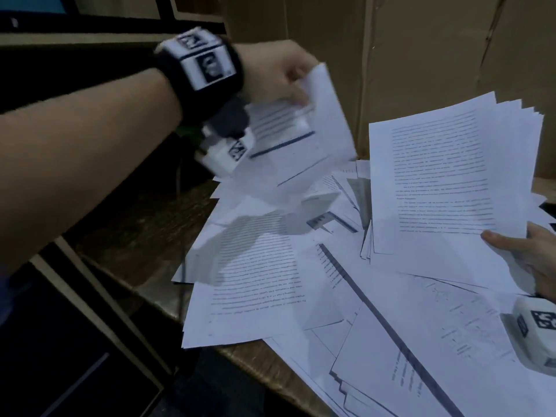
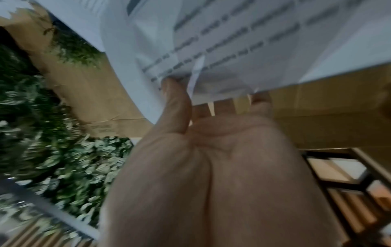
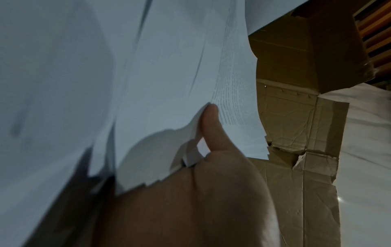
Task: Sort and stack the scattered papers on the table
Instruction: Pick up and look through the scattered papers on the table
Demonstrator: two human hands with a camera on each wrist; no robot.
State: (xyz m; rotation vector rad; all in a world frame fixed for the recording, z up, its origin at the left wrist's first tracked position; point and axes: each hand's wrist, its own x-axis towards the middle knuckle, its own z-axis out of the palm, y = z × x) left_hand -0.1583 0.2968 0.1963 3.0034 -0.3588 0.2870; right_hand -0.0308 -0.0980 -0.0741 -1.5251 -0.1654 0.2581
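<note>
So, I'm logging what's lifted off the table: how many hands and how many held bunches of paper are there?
Bare hands: 2, left hand and right hand
Held bunches of white printed paper: 2, left bunch and right bunch
Total: 4
Loose sheets overlap, uncounted.

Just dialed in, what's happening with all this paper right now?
A person is gathering loose sheets. The right hand grips a fanned stack of collected pages upright, thumb on the front. The left hand pinches a few sheets lifted above the table. Many scattered papers still lie overlapping there.
</note>
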